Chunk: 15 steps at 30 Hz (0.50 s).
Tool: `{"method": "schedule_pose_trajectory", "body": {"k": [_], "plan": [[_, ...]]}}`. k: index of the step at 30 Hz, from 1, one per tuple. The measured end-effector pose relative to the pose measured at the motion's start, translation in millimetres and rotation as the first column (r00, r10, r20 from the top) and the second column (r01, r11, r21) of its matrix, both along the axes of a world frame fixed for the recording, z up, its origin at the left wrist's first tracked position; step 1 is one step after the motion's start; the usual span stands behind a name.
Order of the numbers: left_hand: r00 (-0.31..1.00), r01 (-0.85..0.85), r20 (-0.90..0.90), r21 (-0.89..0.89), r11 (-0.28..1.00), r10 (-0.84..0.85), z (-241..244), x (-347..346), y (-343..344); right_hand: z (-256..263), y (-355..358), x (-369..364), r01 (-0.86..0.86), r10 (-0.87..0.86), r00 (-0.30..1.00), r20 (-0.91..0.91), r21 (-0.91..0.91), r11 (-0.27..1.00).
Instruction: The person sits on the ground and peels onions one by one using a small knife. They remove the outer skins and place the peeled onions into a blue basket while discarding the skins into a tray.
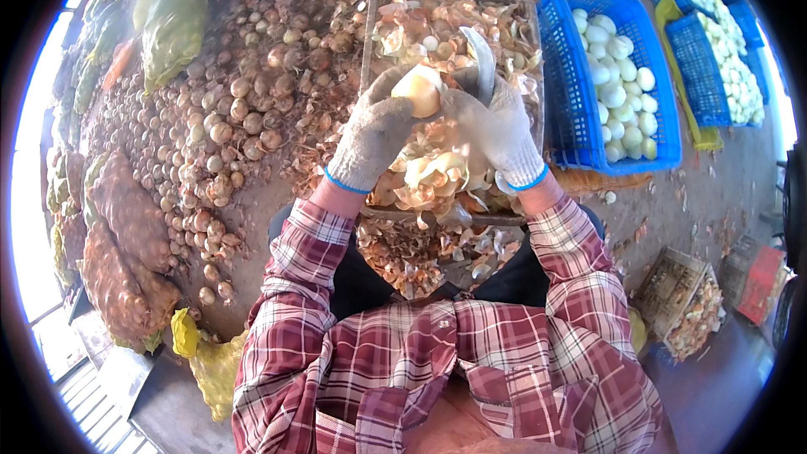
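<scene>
An onion (418,92), pale and partly peeled, is held in my gloved left hand (378,120) above a crate of onion skins. My right hand (495,120), also gloved and slightly blurred, grips a knife with a short curved blade (482,63) that points up and away from me. The fingers of my right hand are against the onion's right side. Beneath both hands, the clear plastic crate (539,31) holds loose papery skins (435,173) and a few small onions.
Unpeeled onions (252,120) cover the floor at left, beside full mesh sacks (123,265). A blue plastic crate (671,139) of peeled onions stands at right, with more blue crates (696,88) beyond. Crates of skins (668,290) lie at lower right.
</scene>
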<state>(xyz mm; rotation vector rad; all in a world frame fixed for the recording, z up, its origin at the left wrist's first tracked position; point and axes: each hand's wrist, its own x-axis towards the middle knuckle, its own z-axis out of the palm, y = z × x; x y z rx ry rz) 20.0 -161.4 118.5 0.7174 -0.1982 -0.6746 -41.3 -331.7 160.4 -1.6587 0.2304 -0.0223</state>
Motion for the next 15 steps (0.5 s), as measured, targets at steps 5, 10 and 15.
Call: {"method": "schedule_pose_trajectory", "body": {"k": [5,10,15], "plan": [[0.992,0.098,0.078,0.068,0.993,-0.103,5,-4,1,3,-2,-5,0.023,-0.004,0.994,0.113,-0.173,0.985],[0.988,0.144,0.034,0.151,0.978,-0.151,-4,-3,-1,-8,-1,-9,0.043,0.045,0.981,0.188,-0.435,0.899],[0.998,0.036,0.042,0.274,0.961,-0.05,-8,-7,-3,7,9,-9,-0.048,0.066,0.995,0.07,-0.232,0.972]]}}
